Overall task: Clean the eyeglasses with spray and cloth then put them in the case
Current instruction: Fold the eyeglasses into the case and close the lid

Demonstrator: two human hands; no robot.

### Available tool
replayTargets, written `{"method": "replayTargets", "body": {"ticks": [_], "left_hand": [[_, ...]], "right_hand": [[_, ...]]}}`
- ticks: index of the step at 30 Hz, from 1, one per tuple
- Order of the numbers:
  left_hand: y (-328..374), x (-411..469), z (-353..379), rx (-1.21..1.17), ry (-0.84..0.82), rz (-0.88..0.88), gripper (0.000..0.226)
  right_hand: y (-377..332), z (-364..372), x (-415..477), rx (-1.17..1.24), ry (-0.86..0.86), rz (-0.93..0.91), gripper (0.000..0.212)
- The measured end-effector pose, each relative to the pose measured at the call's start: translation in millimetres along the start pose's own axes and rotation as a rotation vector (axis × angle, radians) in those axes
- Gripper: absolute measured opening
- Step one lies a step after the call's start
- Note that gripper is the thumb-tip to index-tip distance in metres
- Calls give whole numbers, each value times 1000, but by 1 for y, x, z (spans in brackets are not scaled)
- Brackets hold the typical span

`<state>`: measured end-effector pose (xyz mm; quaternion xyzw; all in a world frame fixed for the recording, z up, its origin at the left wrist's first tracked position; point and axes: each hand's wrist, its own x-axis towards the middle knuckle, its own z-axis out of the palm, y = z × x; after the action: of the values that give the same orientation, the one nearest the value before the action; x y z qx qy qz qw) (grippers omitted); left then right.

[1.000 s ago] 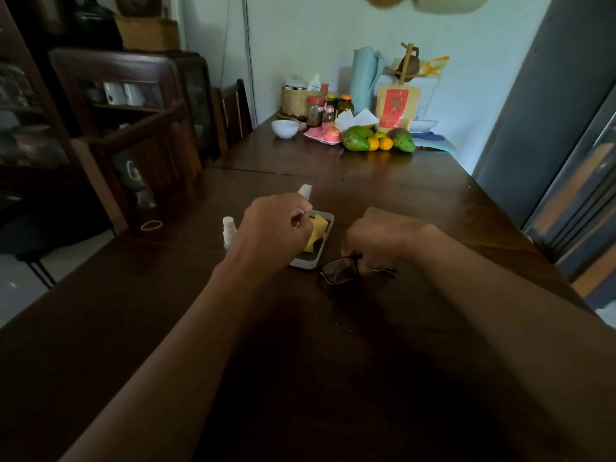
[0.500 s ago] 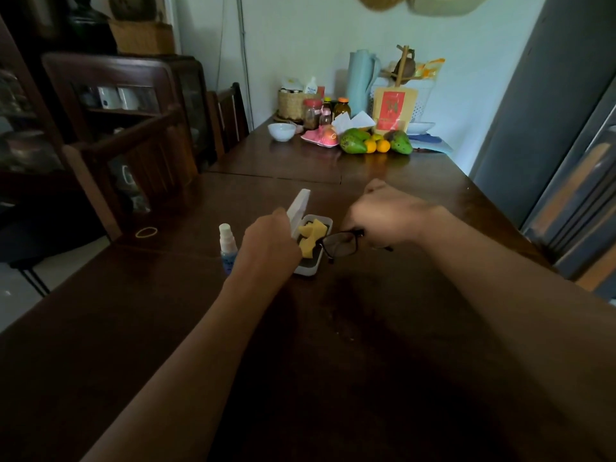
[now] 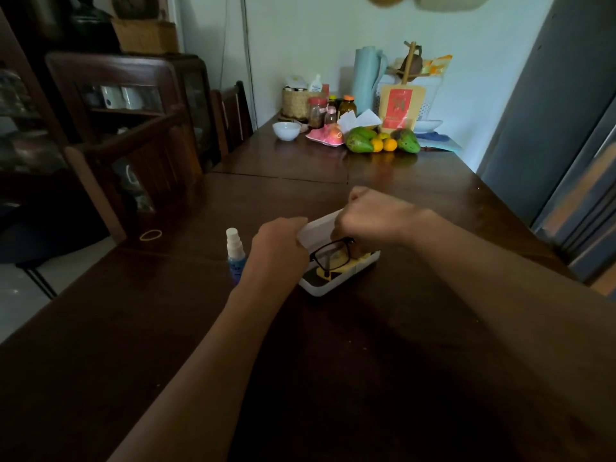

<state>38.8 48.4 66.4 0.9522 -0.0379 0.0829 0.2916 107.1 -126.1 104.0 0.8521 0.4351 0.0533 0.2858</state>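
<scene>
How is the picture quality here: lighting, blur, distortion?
Head view: dim, the table nearly black in the foreground, far wall bright; panels at right edge smeared; wide-angle tilts the cabinet; eyeglasses, case, left hand and right hand are legible.

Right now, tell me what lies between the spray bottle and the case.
The left hand lies between the spray bottle and the case, gripping its open lid. The head view shows this.

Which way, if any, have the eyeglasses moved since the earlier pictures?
Yes. The right hand lifted the eyeglasses off the table, away from the person, to the open white case, right of the standing spray bottle.
</scene>
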Motion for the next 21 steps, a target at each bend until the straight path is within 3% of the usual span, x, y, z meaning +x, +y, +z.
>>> {"method": "replayTargets", "body": {"ticks": [5,16,21], "left_hand": [[-3,8,3,54,-46,-22,48],[-12,12,15,53,-13,12,35],[-17,10,15,4,28,30,36]], "right_hand": [[-4,6,-4,26,11,-9,7],[-24,13,3,12,-30,162,11],[-18,15,-2,223,-2,208,24]]}}
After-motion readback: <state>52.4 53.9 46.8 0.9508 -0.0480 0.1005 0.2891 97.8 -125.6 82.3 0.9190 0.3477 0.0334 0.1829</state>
